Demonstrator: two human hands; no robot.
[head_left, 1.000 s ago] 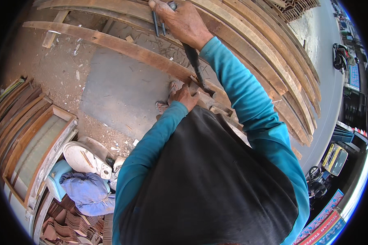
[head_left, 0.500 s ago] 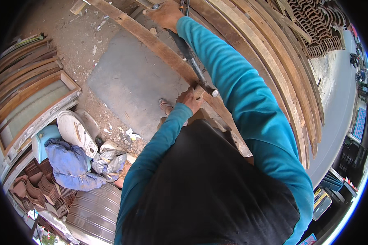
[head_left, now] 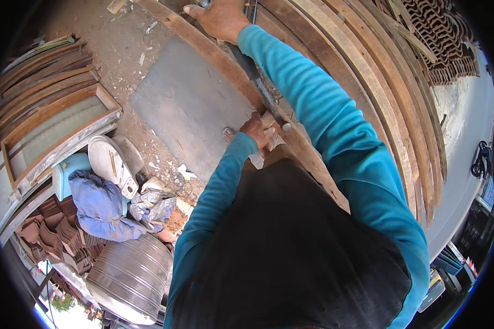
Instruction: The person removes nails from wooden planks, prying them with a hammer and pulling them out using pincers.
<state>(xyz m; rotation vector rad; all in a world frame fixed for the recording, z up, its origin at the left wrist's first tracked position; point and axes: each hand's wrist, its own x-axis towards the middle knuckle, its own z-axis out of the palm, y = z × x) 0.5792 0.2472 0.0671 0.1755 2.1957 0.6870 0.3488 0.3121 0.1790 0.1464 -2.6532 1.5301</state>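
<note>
A long, narrow wooden beam runs from the far left towards my body. My left hand is closed over the beam near my knees, with its thumb apart on the right side. Just right of it lies the rounded silver end of a dark tubular metal tool, slanting along and over the beam. At the top edge my right hand is closed around the tool's far part, its thumb stretched left beside a silver knob. The top edge cuts off that hand and the tool, so its exact kind is unclear.
Long planks are stacked at right, beside ridged roof tiles. A grey sheet lies on the littered dirt ground. At left are wooden frames, a blue cloth bundle, a toilet seat and a ribbed metal drum.
The whole view has shifted, so the ground and side objects sit further right. My right hand has slid slightly farther toward the top edge. My left hand stays at the beam.
</note>
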